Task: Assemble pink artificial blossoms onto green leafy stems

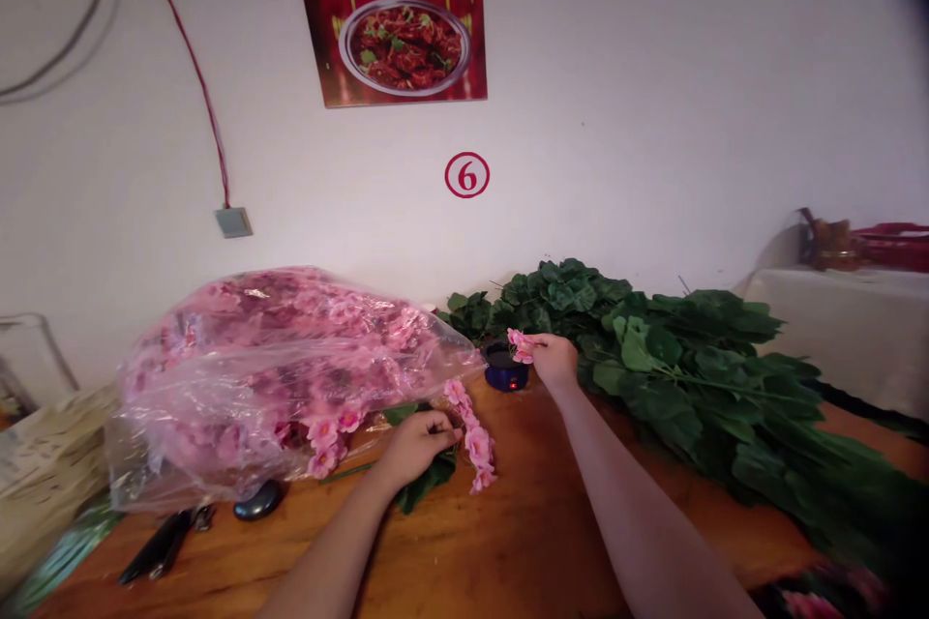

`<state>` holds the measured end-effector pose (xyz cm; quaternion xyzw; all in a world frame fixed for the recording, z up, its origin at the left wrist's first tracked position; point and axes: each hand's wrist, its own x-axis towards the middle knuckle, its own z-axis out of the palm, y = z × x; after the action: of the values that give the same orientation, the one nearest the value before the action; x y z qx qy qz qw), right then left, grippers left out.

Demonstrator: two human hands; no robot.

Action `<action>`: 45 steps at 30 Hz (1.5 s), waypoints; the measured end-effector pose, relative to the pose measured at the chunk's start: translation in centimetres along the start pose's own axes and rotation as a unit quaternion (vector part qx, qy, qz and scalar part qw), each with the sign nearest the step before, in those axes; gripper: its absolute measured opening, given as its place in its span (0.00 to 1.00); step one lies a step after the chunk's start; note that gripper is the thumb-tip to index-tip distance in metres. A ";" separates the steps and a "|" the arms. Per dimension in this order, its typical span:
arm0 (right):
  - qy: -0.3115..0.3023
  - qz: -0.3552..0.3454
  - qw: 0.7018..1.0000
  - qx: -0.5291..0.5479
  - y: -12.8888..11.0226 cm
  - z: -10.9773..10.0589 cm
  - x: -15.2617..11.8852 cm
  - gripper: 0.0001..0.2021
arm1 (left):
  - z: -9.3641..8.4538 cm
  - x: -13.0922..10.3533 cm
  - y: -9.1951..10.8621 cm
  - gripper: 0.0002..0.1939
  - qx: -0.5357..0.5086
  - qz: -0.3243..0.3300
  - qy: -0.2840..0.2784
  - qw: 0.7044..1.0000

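My right hand (555,363) pinches a small pink artificial flower (520,345) over the rim of a round blue pot (506,375) with a dark top and a lit red light. My left hand (422,445) is closed on the stem of an artificial flower branch, low over the table. Green leaves (428,486) of that branch show under the hand, and a row of pink blossoms (477,443) lies just right of its fingertips. The exact grip on the stem is partly hidden by the fingers.
A clear plastic bag (290,358) full of pink flowers covers the table's left side. A long pile of green leaf stems (668,377) lies at right. Black-handled scissors (156,545) and a dark round object (258,500) rest near the front left of the wooden table (464,561).
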<state>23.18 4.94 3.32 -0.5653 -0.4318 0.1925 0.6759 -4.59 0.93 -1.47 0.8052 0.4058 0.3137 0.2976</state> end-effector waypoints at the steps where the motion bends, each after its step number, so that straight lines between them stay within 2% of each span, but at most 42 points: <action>1: 0.003 0.001 1.000 -0.006 0.0 0.0 0.0 0.07 | 0.0 0.0 0.1 0.18 0.004 0.002 -0.002 1.000; 10: -0.017 0.016 1.000 0.003 -0.4 0.4 -0.6 0.05 | 0.0 -0.1 0.5 0.17 0.022 0.017 0.008 1.000; 22: -0.031 -0.005 0.999 0.009 0.9 1.0 -0.2 0.06 | -0.1 -0.3 0.6 0.16 0.060 0.036 0.010 0.997; 33: -0.048 -0.002 0.999 -0.005 1.5 1.1 0.1 0.07 | 0.0 -0.2 0.5 0.16 0.046 0.038 0.009 0.998; 39: -0.042 0.011 0.999 0.029 1.1 1.1 -0.1 0.06 | 0.0 -0.2 0.5 0.16 0.041 0.029 0.009 0.999; 45: 0.006 0.019 0.996 0.090 1.0 0.6 0.4 0.06 | 0.0 -0.3 0.6 0.16 0.040 0.027 0.003 0.999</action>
<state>23.14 5.87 2.51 -0.5117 -0.3979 0.2398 0.7227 -4.45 0.41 -1.08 0.8261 0.3969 0.3081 0.2552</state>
